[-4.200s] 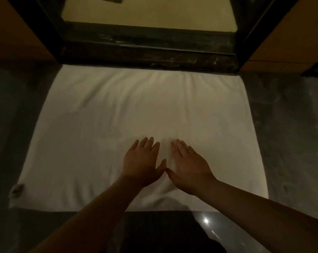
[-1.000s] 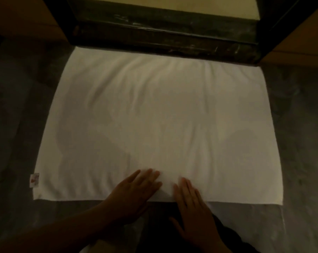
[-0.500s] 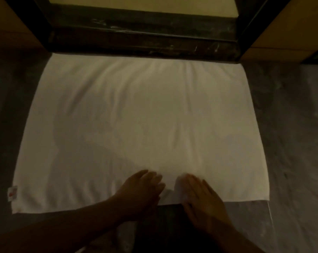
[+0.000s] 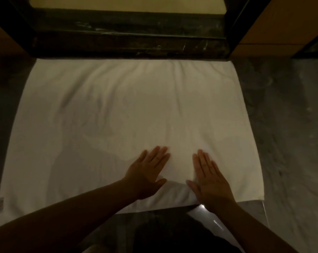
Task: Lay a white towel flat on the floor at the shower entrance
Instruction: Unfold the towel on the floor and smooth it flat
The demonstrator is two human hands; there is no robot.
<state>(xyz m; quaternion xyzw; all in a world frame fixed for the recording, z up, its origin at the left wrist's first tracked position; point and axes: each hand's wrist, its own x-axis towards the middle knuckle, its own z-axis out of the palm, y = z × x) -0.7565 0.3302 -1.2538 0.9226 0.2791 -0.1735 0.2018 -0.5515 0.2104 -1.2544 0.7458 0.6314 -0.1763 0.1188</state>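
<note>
A white towel (image 4: 129, 114) lies spread on the dark floor, its far edge against the black shower threshold (image 4: 129, 42). It shows light wrinkles near the far edge, and a small label sits at its near left corner. My left hand (image 4: 148, 172) rests palm down on the towel near its front edge, fingers together and straight. My right hand (image 4: 209, 177) lies flat beside it, a short gap between the two. Neither hand grips the cloth.
The pale shower floor (image 4: 125, 3) lies beyond the threshold. Brown wall panels (image 4: 282, 21) flank the entrance on both sides. Grey stone floor (image 4: 289, 134) runs along the towel's right side, with a glossy reflection near my right wrist.
Both hands have slid forward from the towel's front edge onto the cloth and moved apart. The towel stays in place.
</note>
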